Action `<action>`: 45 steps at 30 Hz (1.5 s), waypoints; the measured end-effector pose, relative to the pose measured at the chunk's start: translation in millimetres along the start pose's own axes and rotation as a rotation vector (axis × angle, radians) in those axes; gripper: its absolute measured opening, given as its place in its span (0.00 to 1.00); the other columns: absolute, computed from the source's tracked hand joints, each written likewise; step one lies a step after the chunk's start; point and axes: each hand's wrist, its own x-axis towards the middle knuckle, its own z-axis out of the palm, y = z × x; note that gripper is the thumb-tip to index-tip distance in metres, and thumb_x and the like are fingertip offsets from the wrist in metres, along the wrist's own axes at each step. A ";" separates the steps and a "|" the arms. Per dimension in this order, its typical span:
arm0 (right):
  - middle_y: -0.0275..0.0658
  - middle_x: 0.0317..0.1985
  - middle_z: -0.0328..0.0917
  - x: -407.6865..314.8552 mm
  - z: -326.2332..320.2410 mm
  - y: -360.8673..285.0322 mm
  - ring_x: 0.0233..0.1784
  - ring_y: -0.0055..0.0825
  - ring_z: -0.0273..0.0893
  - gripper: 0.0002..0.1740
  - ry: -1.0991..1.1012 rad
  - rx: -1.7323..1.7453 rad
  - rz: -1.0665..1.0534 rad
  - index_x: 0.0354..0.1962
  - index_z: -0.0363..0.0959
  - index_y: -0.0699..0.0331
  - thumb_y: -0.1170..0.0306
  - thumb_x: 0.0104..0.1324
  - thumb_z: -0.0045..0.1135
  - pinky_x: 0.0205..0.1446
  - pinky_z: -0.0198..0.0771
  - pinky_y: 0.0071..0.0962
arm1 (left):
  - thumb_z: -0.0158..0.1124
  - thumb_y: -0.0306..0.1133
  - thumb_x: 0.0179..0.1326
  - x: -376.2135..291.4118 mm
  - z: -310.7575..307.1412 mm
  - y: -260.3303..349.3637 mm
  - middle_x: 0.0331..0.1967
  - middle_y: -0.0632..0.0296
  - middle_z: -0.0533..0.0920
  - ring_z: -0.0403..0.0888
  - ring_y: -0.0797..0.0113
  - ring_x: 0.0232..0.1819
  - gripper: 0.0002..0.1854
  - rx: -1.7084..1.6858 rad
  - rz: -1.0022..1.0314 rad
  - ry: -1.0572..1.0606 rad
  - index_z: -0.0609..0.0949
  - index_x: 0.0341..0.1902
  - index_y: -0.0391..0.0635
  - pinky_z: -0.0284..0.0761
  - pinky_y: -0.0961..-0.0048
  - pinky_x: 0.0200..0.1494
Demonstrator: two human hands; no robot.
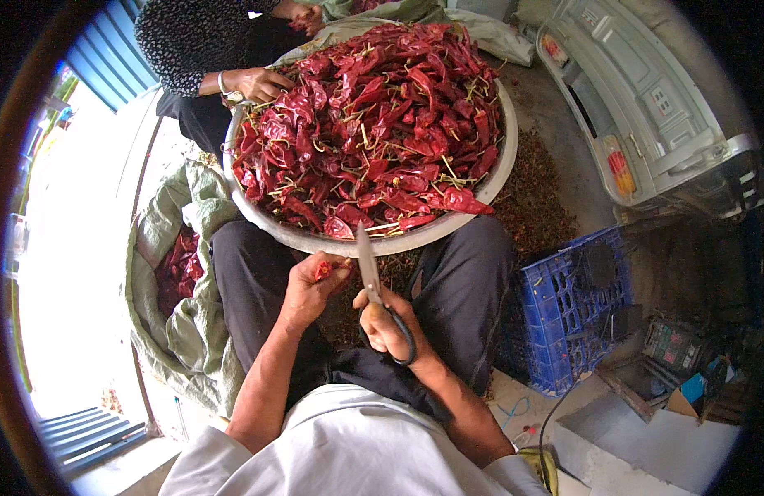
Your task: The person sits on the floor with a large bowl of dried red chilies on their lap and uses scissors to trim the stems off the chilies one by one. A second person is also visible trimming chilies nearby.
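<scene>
My left hand (pixel 314 285) is closed around a dried red chili pepper (pixel 323 270), mostly hidden by the fingers, its stem end near the thumb tip. In my right hand (pixel 385 322) is a pair of black-handled scissors (pixel 369 273). Their blades point away from me and look nearly closed, just right of the pepper. Beyond both hands, a wide metal basin (pixel 283 237) rests at my knees, heaped with dried red chili peppers (pixel 369 136) that have pale stems. A few peppers lie against its near rim.
Across the basin, a co-worker's hand (pixel 258 85) touches the peppers. At left, a woven sack (pixel 202 335) holds more peppers. A blue plastic crate (pixel 574 310) stands by my right knee, near a grey vehicle tailgate (pixel 661 105). Cut stems (pixel 534 192) litter the floor.
</scene>
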 end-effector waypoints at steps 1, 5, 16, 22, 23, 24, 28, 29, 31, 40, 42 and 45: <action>0.24 0.22 0.64 -0.1 -3.3 2.1 0.18 0.09 0.57 0.27 -0.048 0.065 -0.056 0.48 0.68 0.60 0.45 0.70 0.58 0.18 0.53 0.13 | 0.66 0.24 0.66 -1.8 -0.6 -5.8 0.37 0.71 0.82 0.77 0.81 0.40 0.07 -0.044 -0.044 -0.018 0.83 0.46 0.40 0.75 0.78 0.43; 0.27 0.23 0.66 2.0 -9.8 -4.3 0.17 0.10 0.58 0.29 0.051 0.076 -0.158 0.51 0.67 0.63 0.44 0.72 0.53 0.19 0.55 0.14 | 0.63 0.25 0.69 -4.5 5.4 -5.1 0.41 0.70 0.82 0.77 0.78 0.41 0.06 -0.082 -0.001 0.000 0.81 0.47 0.42 0.73 0.78 0.45; 0.42 0.26 0.81 6.9 -5.2 4.7 0.28 0.35 0.82 0.38 0.329 -0.834 -0.302 0.51 0.72 0.69 0.39 0.65 0.61 0.34 0.76 0.32 | 0.61 0.25 0.70 10.6 -0.9 11.9 0.41 0.64 0.85 0.80 0.75 0.38 0.10 -0.210 0.006 0.068 0.79 0.53 0.41 0.76 0.78 0.43; 0.50 0.33 0.82 7.0 -0.4 -7.1 0.38 0.47 0.83 0.44 0.304 -0.993 -0.312 0.53 0.70 0.72 0.40 0.59 0.67 0.43 0.77 0.40 | 0.63 0.25 0.68 11.1 -3.9 4.7 0.38 0.66 0.85 0.77 0.77 0.34 0.08 -0.151 -0.003 0.114 0.81 0.50 0.41 0.74 0.79 0.41; 0.52 0.35 0.82 7.4 -0.1 -7.4 0.40 0.49 0.83 0.45 0.308 -1.033 -0.369 0.54 0.69 0.73 0.40 0.58 0.68 0.44 0.77 0.42 | 0.63 0.25 0.68 10.7 -3.0 5.1 0.37 0.67 0.85 0.77 0.78 0.34 0.08 -0.149 -0.013 0.130 0.82 0.49 0.41 0.74 0.79 0.41; 0.55 0.38 0.81 5.5 2.1 -12.2 0.42 0.53 0.81 0.48 0.265 -1.025 -0.151 0.56 0.68 0.73 0.39 0.56 0.68 0.47 0.75 0.45 | 0.64 0.24 0.68 10.4 -4.5 3.2 0.37 0.67 0.84 0.77 0.78 0.35 0.08 -0.174 0.000 0.115 0.82 0.49 0.41 0.74 0.79 0.42; 0.57 0.35 0.80 6.2 0.9 -2.2 0.39 0.57 0.80 0.43 0.308 -1.217 -0.199 0.51 0.69 0.70 0.39 0.58 0.66 0.43 0.75 0.48 | 0.64 0.22 0.66 7.9 -2.4 5.5 0.39 0.69 0.84 0.78 0.78 0.39 0.09 -0.159 0.006 0.112 0.82 0.49 0.41 0.75 0.77 0.47; 0.57 0.35 0.80 6.2 1.6 -3.0 0.38 0.58 0.80 0.41 0.313 -1.243 -0.158 0.50 0.69 0.69 0.39 0.58 0.66 0.42 0.75 0.48 | 0.63 0.21 0.66 7.1 0.1 8.0 0.39 0.69 0.84 0.79 0.78 0.40 0.09 -0.127 -0.005 0.126 0.82 0.49 0.41 0.75 0.77 0.48; 0.57 0.33 0.80 10.3 2.0 -2.4 0.37 0.59 0.80 0.39 0.328 -1.302 -0.134 0.47 0.69 0.67 0.38 0.59 0.64 0.40 0.74 0.50 | 0.64 0.20 0.65 6.7 -2.7 8.7 0.40 0.70 0.83 0.78 0.77 0.42 0.10 -0.038 0.013 0.131 0.82 0.49 0.40 0.75 0.76 0.50; 0.56 0.22 0.78 10.3 1.5 4.2 0.28 0.59 0.80 0.30 0.347 -1.339 -0.199 0.34 0.69 0.64 0.44 0.62 0.66 0.30 0.72 0.52 | 0.69 0.21 0.61 5.2 -13.2 17.4 0.38 0.68 0.85 0.78 0.77 0.42 0.11 0.179 0.069 0.083 0.84 0.47 0.40 0.76 0.75 0.48; 0.56 0.20 0.76 8.6 2.9 3.2 0.26 0.59 0.79 0.28 0.315 -1.181 -0.149 0.30 0.69 0.65 0.47 0.62 0.68 0.27 0.71 0.50 | 0.69 0.21 0.61 1.7 -13.1 4.3 0.37 0.68 0.85 0.79 0.77 0.41 0.09 0.156 0.072 0.087 0.84 0.45 0.40 0.76 0.74 0.48; 0.55 0.23 0.75 14.0 -1.6 16.1 0.26 0.54 0.75 0.24 0.275 -0.997 -0.180 0.32 0.71 0.66 0.55 0.61 0.72 0.29 0.70 0.42 | 0.67 0.21 0.63 5.1 -15.4 8.7 0.39 0.65 0.86 0.81 0.76 0.42 0.07 -0.025 -0.026 0.093 0.84 0.44 0.39 0.77 0.75 0.49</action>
